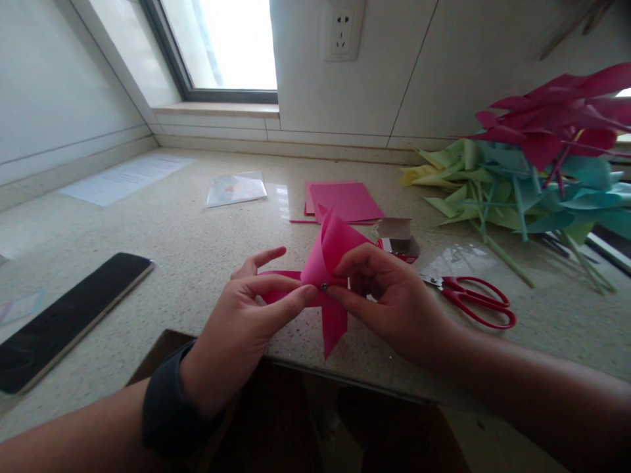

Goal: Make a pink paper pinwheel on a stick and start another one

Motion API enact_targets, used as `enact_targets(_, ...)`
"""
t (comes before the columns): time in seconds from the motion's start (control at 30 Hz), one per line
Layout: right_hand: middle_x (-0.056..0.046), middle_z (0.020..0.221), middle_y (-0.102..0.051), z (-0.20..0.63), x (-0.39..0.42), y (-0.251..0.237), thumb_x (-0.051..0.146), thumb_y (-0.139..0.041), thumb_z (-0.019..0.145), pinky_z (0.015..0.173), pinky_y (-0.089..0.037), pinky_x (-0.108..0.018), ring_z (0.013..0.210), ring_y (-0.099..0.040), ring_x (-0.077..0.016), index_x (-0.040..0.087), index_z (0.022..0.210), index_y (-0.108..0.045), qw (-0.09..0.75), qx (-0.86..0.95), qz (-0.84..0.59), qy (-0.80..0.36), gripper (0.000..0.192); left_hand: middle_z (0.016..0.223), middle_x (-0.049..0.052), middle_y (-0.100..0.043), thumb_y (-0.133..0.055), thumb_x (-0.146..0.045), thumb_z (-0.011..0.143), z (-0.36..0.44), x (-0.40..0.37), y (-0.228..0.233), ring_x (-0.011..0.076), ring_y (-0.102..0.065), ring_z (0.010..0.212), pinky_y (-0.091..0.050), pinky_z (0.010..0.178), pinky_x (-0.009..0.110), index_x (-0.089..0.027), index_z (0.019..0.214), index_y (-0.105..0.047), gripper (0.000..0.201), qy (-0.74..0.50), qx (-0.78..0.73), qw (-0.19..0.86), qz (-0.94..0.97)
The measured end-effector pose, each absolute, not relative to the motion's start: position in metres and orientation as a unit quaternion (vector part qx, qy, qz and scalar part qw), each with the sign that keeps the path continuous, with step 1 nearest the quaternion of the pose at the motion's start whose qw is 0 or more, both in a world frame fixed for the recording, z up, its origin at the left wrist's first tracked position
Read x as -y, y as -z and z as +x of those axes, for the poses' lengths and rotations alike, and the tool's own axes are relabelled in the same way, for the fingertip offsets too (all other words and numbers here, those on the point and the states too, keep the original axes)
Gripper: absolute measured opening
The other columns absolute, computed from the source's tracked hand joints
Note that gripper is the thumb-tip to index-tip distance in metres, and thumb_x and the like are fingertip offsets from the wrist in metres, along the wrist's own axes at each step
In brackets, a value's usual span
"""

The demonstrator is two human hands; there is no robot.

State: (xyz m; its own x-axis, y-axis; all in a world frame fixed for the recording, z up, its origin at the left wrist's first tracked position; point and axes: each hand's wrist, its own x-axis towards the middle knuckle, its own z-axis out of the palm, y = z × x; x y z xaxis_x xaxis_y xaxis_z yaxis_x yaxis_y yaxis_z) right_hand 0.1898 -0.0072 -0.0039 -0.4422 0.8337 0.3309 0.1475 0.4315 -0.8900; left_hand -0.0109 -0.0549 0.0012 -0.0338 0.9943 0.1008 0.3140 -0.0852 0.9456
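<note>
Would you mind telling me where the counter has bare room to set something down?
The speckled stone counter lies bare between the black phone and the left hand, reaching back to the clear plastic sleeve. Crowded on the right: red-handled scissors, small open box, heaped paper pinwheels.

A speckled stone counter (162, 249) fills most of the view, pale beige and shiny. At 12 o'clock a window (221, 43) lets in strong white daylight, and its dark frame stands on a low stone sill (211, 110). At 1 o'clock the wall (444, 66) has large pale tiles with thin joints, and a white power socket (342, 31) sits on it just beside the window. At 10 o'clock another pale wall (44, 85) meets the counter with a low raised edge. At 6 o'clock the counter ends and a dark brown floor or space (315, 420) shows below it.
</note>
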Motion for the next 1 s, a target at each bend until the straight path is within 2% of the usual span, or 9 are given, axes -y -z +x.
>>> enact_targets(0.13,0.007,0.074,-0.055,0.188,0.010,0.001,0.019,-0.073,0.085,0.049,-0.036,-0.021,0.057,-0.045,-0.0072,0.022,0.088,-0.059,0.426,0.744,-0.316,-0.406,0.014,0.118,0.006,-0.071,-0.077,-0.047,0.082,-0.009,0.054,-0.002,0.0306,-0.035,0.144,-0.030,0.116,0.051,-0.033,0.079,-0.082,0.015,-0.456,-0.550,0.395,0.577)
enact_targets(0.33,0.006,0.074,-0.056,0.187,0.011,0.001,0.019,-0.073,0.085,0.049,-0.037,-0.020,0.057,-0.046,-0.0068,0.021,0.086,-0.059,0.436,0.743,-0.320,-0.394,0.015,0.139,0.006,-0.061,-0.083,-0.043,0.076,-0.007,0.056,0.000,0.0318,-0.036,0.145,-0.036,0.113,0.048,-0.030,0.077,-0.082,0.013,-0.481,-0.544,0.416,0.548)
enact_targets(0.57,0.006,0.071,-0.057,0.187,0.016,0.000,0.022,-0.073,0.085,0.045,-0.038,-0.020,0.053,-0.048,-0.0072,0.022,0.091,-0.060,0.421,0.732,-0.331,-0.421,0.014,0.136,0.003,-0.062,-0.081,-0.039,0.080,-0.006,0.054,0.003,0.0299,-0.041,0.142,-0.033,0.116,0.047,-0.031,0.074,-0.081,0.009,-0.508,-0.529,0.438,0.520)
enact_targets(0.7,0.006,0.067,-0.059,0.191,0.024,-0.002,0.021,-0.064,0.091,0.042,-0.041,-0.021,0.049,-0.055,-0.0087,0.024,0.101,-0.063,0.411,0.726,-0.338,-0.436,0.010,0.137,0.002,-0.062,-0.081,-0.037,0.081,-0.006,0.053,0.004,0.0315,-0.047,0.137,-0.031,0.117,0.050,-0.030,0.076,-0.081,0.009,-0.524,-0.518,0.465,0.492)
enact_targets(0.8,0.006,0.060,-0.058,0.197,0.031,-0.008,0.018,-0.055,0.096,0.039,-0.040,-0.020,0.045,-0.056,-0.0094,0.025,0.108,-0.063,0.412,0.722,-0.343,-0.438,0.016,0.136,0.003,-0.063,-0.081,-0.037,0.081,-0.008,0.053,0.004,0.0328,-0.049,0.135,-0.031,0.117,0.052,-0.027,0.076,-0.081,0.011,-0.524,-0.513,0.483,0.478)
enact_targets(0.87,0.004,0.066,-0.063,0.201,0.032,-0.014,0.017,-0.052,0.097,0.037,-0.039,-0.020,0.045,-0.057,-0.0092,0.025,0.109,-0.063,0.444,0.702,-0.341,-0.440,0.019,0.135,0.004,-0.063,-0.080,-0.037,0.082,-0.008,0.052,0.003,0.0335,-0.049,0.135,-0.032,0.117,0.053,-0.026,0.078,-0.081,0.012,-0.526,-0.511,0.489,0.472)
enact_targets(0.97,-0.002,0.089,-0.069,0.207,0.024,-0.024,0.014,-0.055,0.094,0.039,-0.036,-0.023,0.051,-0.055,-0.0084,0.025,0.099,-0.062,0.559,0.641,-0.350,-0.393,0.014,0.140,0.003,-0.060,-0.079,-0.036,0.082,-0.009,0.053,0.002,0.0338,-0.047,0.137,-0.032,0.117,0.054,-0.026,0.078,-0.081,0.012,-0.524,-0.511,0.492,0.472)
enact_targets(1.0,-0.002,0.089,-0.068,0.209,0.018,-0.025,0.013,-0.057,0.092,0.041,-0.035,-0.023,0.054,-0.053,-0.0086,0.025,0.095,-0.061,0.594,0.618,-0.360,-0.367,0.012,0.141,0.003,-0.058,-0.080,-0.036,0.082,-0.010,0.053,0.001,0.0337,-0.046,0.138,-0.032,0.117,0.054,-0.026,0.077,-0.080,0.011,-0.521,-0.511,0.492,0.475)
